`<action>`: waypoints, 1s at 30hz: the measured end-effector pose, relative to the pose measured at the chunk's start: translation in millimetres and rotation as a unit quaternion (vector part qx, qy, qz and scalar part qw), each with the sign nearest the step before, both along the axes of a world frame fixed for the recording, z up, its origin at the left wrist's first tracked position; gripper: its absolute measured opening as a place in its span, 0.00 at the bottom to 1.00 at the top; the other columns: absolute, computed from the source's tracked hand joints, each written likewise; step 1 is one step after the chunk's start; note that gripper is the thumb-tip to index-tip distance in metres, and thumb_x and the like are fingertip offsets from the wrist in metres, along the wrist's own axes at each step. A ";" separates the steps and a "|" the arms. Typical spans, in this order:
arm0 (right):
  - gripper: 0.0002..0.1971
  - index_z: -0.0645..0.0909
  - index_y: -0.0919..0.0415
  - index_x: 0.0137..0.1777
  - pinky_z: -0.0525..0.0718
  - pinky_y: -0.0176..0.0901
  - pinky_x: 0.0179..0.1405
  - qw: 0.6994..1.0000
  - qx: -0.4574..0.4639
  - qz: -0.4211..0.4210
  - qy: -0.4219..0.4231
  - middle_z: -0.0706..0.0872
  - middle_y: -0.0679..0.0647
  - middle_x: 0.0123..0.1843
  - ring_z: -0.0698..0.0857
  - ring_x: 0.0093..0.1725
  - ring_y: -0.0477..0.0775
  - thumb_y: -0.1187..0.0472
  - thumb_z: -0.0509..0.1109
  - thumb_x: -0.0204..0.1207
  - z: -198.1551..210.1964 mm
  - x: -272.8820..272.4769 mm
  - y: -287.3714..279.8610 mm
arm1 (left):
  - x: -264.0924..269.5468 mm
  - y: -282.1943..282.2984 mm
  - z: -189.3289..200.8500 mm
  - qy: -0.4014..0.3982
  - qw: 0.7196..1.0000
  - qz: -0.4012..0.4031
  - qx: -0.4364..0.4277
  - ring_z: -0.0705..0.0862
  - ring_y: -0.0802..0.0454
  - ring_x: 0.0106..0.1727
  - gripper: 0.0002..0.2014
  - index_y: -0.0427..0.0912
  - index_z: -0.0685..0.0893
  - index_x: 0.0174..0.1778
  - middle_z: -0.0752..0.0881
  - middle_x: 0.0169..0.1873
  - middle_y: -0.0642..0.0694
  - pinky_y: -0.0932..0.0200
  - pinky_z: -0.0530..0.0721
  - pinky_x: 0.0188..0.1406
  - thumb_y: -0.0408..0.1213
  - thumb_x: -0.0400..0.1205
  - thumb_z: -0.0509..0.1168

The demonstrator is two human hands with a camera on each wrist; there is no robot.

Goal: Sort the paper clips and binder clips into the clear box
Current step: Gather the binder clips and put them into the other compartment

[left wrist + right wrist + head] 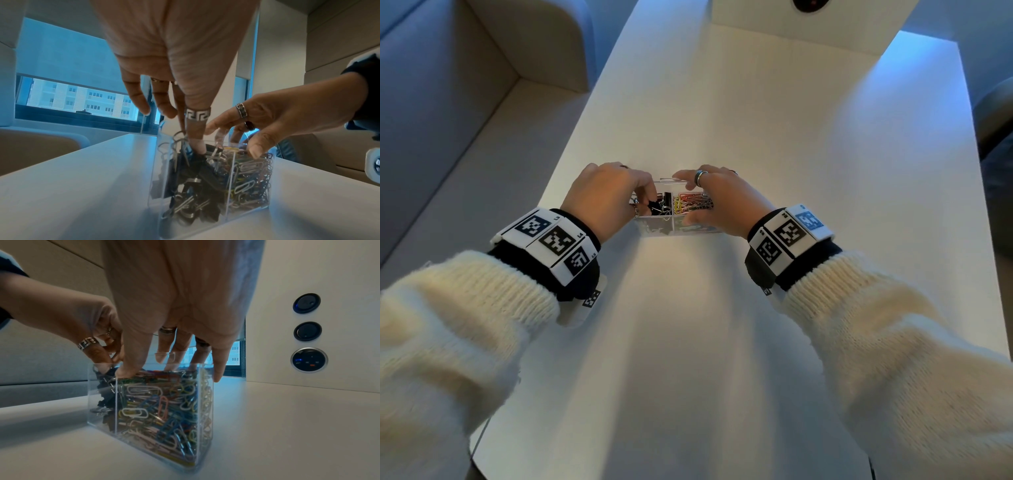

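Both hands work over the clear box (pixel 654 228) mid-counter (pixel 756 120): left hand (pixel 604 195) pinches a binder clip (pixel 654 206) into its compartment, right hand (pixel 722 202), fingers loose, presses paper clips (pixel 693 204) — sorting looks nearly finished, release next.

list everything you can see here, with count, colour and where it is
clear box: one, transparent, two compartments, on the table between the hands
binder clips: many, black with silver handles, in the box's left compartment
paper clips: many, mixed colours, in the box's right compartment
table: one, white, under the box
round wall controls: three, dark, on the panel at the table's far end
window: one, buildings outside, beyond the table
left hand: fingers pinch a binder clip at the top of the left compartment
right hand: spread fingers rest on the box's top and the paper clips
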State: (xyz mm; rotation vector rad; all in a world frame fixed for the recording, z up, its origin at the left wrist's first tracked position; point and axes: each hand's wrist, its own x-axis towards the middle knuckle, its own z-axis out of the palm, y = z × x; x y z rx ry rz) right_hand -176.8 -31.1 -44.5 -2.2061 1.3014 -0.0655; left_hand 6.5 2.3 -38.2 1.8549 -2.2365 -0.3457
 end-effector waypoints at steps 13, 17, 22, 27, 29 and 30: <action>0.30 0.66 0.47 0.74 0.73 0.50 0.66 1.000 -0.002 -0.001 0.002 0.77 0.50 0.65 0.72 0.67 0.57 0.57 0.71 0.72 0.9 0.2 0.5 | 11.9 20.6 -6.6 0.017 0.999 0.045 -0.015 0.76 0.46 0.53 0.22 0.56 0.84 0.57 0.77 0.47 0.48 0.47 0.72 0.56 0.56 0.68 0.72; 0.29 0.67 0.48 0.73 0.73 0.50 0.66 1.000 -0.001 0.000 0.001 0.77 0.50 0.66 0.71 0.67 0.57 0.58 0.71 0.72 2.1 -0.1 0.3 | 10.6 23.6 -11.3 -0.017 0.998 0.049 -0.025 0.76 0.41 0.58 0.20 0.54 0.84 0.60 0.79 0.51 0.43 0.47 0.70 0.56 0.49 0.71 0.73; 0.29 0.67 0.48 0.74 0.72 0.50 0.66 1.000 0.000 -0.001 -0.001 0.77 0.50 0.65 0.71 0.67 0.57 0.58 0.70 0.72 1.6 -0.3 0.8 | 8.6 26.9 -15.8 -0.058 0.995 0.029 -0.078 0.80 0.38 0.50 0.14 0.48 0.89 0.51 0.83 0.45 0.42 0.45 0.72 0.50 0.44 0.70 0.75; 0.30 0.66 0.47 0.74 0.73 0.51 0.66 1.000 0.002 -0.001 0.002 0.77 0.49 0.65 0.71 0.67 0.57 0.56 0.70 0.72 0.3 0.0 0.0 | 7.5 23.9 -16.4 -0.062 0.996 0.057 -0.033 0.73 0.42 0.61 0.19 0.49 0.84 0.57 0.78 0.55 0.44 0.47 0.66 0.58 0.51 0.72 0.71; 0.30 0.66 0.47 0.74 0.73 0.50 0.66 1.000 0.005 -0.002 0.001 0.77 0.49 0.65 0.71 0.67 0.57 0.55 0.71 0.72 -0.1 0.2 0.1 | 7.2 21.8 -16.5 -0.032 0.997 0.065 -0.011 0.71 0.43 0.62 0.17 0.51 0.85 0.55 0.76 0.55 0.45 0.48 0.64 0.58 0.51 0.72 0.72; 0.30 0.66 0.47 0.74 0.73 0.50 0.66 1.000 0.004 -0.001 0.001 0.77 0.49 0.65 0.71 0.67 0.57 0.55 0.71 0.72 -0.1 0.2 0.0 | 7.0 21.4 -16.7 -0.014 0.997 0.075 0.001 0.70 0.44 0.62 0.17 0.52 0.85 0.54 0.75 0.55 0.46 0.49 0.63 0.59 0.51 0.71 0.72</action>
